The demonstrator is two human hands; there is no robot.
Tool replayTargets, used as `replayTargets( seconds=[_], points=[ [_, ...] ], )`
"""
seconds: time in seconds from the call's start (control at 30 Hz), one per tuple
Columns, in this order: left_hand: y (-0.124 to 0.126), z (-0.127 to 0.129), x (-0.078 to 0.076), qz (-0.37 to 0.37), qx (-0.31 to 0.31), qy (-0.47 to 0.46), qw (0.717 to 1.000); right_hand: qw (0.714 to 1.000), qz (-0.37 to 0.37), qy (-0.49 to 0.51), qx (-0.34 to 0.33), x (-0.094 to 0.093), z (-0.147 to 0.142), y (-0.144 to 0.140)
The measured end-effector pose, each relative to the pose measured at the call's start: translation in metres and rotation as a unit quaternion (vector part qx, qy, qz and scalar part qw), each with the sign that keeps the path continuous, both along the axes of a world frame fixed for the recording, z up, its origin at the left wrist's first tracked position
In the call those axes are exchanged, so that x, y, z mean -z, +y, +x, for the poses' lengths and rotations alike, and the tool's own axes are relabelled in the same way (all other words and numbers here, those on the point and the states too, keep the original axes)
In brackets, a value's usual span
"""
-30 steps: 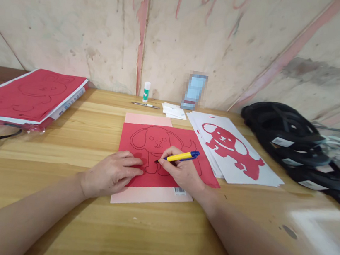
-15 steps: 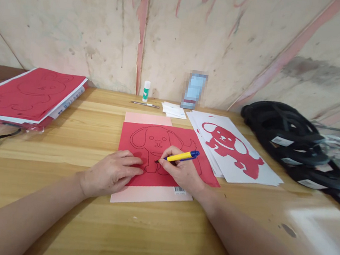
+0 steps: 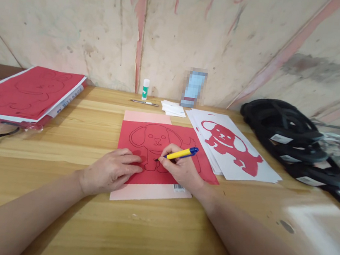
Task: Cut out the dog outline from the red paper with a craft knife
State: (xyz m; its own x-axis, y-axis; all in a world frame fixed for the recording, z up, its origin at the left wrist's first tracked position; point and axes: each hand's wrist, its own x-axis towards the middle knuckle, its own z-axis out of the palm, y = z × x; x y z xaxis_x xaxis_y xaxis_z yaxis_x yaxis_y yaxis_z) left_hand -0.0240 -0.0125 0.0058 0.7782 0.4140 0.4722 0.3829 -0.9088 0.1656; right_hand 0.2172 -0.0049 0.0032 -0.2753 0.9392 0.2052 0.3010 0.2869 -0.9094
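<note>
A sheet of red paper point(image 3: 133, 156) with a dog outlined in dark lines lies before me on a pale pink sheet point(image 3: 136, 193). My left hand point(image 3: 114, 169) rests flat on the red paper's left part, its fingers stretched out. My right hand point(image 3: 180, 166) grips a yellow and blue pen point(image 3: 182, 153), its tip at the dog's chest and front legs. Part of the dog's body is hidden behind this hand. To the right, a white sheet point(image 3: 229, 173) carries a red cut-out dog point(image 3: 226, 139), overlapping more white paper.
At the back stand a glue stick point(image 3: 145, 89) and a blurred phone-like screen point(image 3: 194, 89). A slim pen point(image 3: 144, 103) and small white papers point(image 3: 173, 108) lie nearby. Red sheets point(image 3: 27, 92) are stacked at left. Stacked black objects point(image 3: 284, 134) with white labels sit at right.
The pen tip has shifted very slightly near the dog's front legs. My left hand stays in place on the paper; the whole view has tilted a little.
</note>
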Motion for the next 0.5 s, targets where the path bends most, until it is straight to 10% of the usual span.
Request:
replayTargets(
  seconds=[0.5],
  points=[
    [0.0009, -0.0002, -0.0003, 0.012, 0.004, 0.004, 1.0, 1.0, -0.002, -0.01, 0.014, -0.001, 0.0012, -0.0002]
  ],
)
